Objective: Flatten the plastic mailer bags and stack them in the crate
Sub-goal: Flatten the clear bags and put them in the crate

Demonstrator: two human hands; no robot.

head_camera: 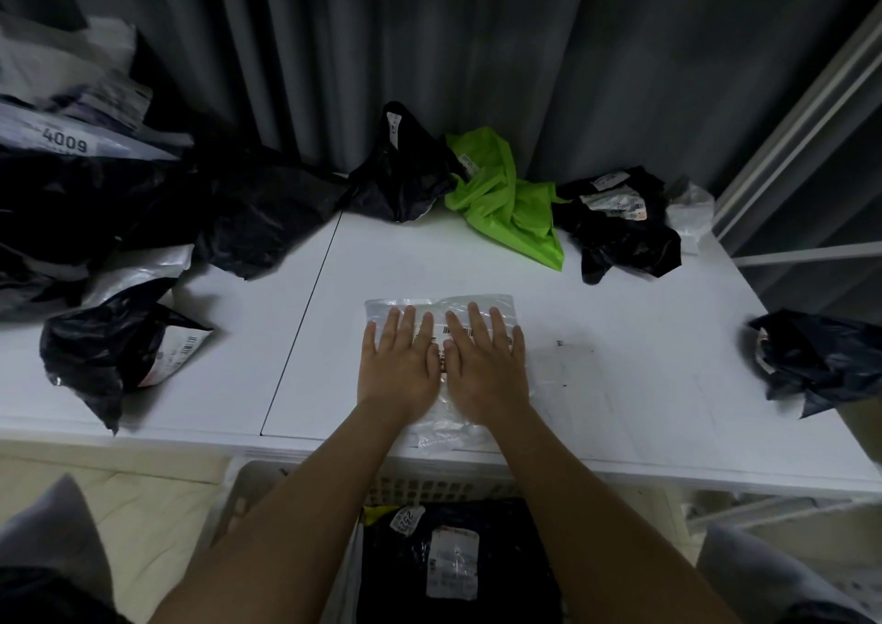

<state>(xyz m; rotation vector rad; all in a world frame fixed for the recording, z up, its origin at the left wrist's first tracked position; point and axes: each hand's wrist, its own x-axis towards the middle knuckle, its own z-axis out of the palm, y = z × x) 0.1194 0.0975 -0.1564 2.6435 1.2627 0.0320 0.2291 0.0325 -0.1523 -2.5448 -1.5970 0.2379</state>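
At far left, a heap of crumpled black mailers (95, 213) topped by grey-white ones, one label reading "4009", spreads over the white table (644, 384) to its left edge. Just in front of it a wrinkled black bag (110, 356) with a barcode label lies near the table's front edge. A dark seam line (305, 318) runs from the back of the tabletop to the front; the smooth surface on both sides of it, between the heap and the hands, lies bare.

At centre, a clear plastic mailer (444, 308), glossy and lightly creased, lies flat on the table with its near end at the front edge. The left hand (401, 365) and right hand (482, 365) press on it side by side, palms down, fingers straight and slightly spread, thumbs touching.

Below the table edge, between the forearms, a white perforated crate (429, 485) holds a flat black mailer (506, 571) with a white label.

Along the back edge, against a grey pleated curtain (477, 50), sit a peaked black bag (401, 179), a bright green bag (506, 203) and another crumpled black bag (620, 236), then a small clear one (692, 213). A bare stretch of table lies right of the hands. At the right edge a dark crumpled bag (816, 361) overhangs the table.
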